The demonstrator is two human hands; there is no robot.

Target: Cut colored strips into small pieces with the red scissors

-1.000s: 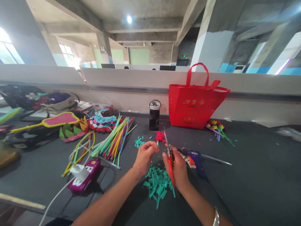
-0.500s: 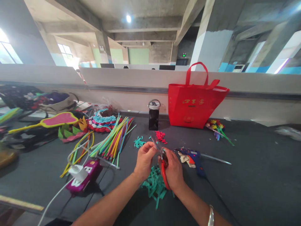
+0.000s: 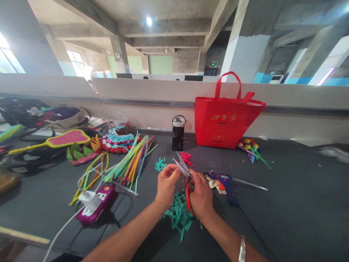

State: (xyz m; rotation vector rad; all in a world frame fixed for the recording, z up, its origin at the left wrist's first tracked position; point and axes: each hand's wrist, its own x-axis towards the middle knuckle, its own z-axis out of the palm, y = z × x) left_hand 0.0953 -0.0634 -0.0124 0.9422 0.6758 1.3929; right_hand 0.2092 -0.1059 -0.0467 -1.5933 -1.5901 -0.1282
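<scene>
My right hand (image 3: pixel 201 196) grips red-handled scissors (image 3: pixel 184 178), blades spread and pointing up and to the left. My left hand (image 3: pixel 167 183) is pinched right at the blades, holding a small piece I cannot make out. Under both hands lies a heap of teal cut strips (image 3: pixel 180 214) on the dark table (image 3: pixel 286 203). Smaller piles of teal bits (image 3: pixel 160 164) and red bits (image 3: pixel 186 157) lie just beyond my hands.
A blue glue gun (image 3: pixel 223 182) lies right of my hands. A bundle of coloured sticks (image 3: pixel 131 162), a purple power strip (image 3: pixel 95 203) with white cable, a dark bottle (image 3: pixel 178 134), a red tote bag (image 3: pixel 225 116) and small flowers (image 3: pixel 252 147) stand around.
The scissors have swung from upright to leaning left with blades opened. Both hands have drawn slightly closer together and toward me.
</scene>
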